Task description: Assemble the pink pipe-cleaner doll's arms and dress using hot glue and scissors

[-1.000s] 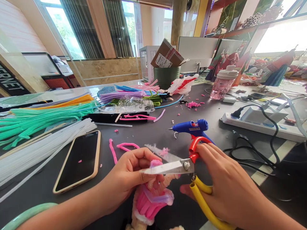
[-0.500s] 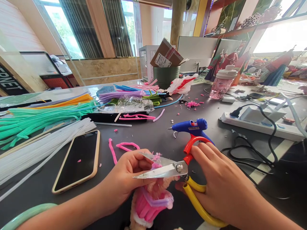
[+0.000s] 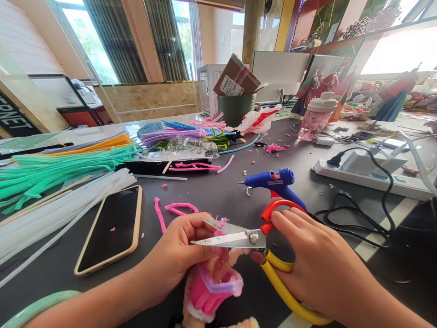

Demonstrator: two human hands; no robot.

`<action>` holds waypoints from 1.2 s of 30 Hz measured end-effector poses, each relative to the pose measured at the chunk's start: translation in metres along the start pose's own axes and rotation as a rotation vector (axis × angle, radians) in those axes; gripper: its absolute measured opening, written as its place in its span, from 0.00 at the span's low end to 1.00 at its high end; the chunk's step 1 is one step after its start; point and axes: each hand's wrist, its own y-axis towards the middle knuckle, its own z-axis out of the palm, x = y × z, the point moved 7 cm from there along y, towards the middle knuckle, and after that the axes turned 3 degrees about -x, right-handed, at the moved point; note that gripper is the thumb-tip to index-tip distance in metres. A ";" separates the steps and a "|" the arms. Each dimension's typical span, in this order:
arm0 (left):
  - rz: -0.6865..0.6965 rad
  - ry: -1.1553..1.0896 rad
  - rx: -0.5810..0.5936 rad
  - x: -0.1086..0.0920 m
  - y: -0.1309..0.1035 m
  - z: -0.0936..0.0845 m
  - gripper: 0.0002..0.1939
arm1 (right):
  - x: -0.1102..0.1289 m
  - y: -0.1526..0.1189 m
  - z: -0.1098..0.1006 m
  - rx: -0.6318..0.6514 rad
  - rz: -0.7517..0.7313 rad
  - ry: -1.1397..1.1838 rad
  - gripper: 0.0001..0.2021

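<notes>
My right hand is closed round the handles, one red and one yellow, of a pair of scissors. Its blades point left, with a pink fuzzy tuft between them. My left hand pinches the upper part of a pipe-cleaner doll, close to the blade tips. The doll has beige fuzzy limbs and a pink ribbed garment with a lilac band and white trim. Its top is partly hidden by the blades and my fingers. Pink pipe-cleaner pieces lie just beyond my left hand.
A blue glue gun lies beyond the scissors. On the left are a phone and white and green pipe-cleaner bundles. A power strip with black cables stands right, behind it a pink bottle. Pink scraps are scattered about.
The scissors' blades have closed somewhat, the near blade and the red handle shifting closer together around the pink tuft. The doll's body has swung slightly left and down, showing more of its beige limb.
</notes>
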 end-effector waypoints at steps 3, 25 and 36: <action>-0.005 -0.011 -0.030 0.001 0.001 -0.003 0.14 | -0.001 0.000 -0.001 -0.022 -0.013 -0.023 0.11; -0.033 -0.042 -0.018 0.003 0.004 -0.004 0.15 | -0.019 0.004 -0.013 -0.095 0.140 0.031 0.17; -0.098 -0.009 0.069 -0.002 0.003 -0.002 0.17 | -0.024 0.008 -0.020 -0.124 0.140 -0.012 0.19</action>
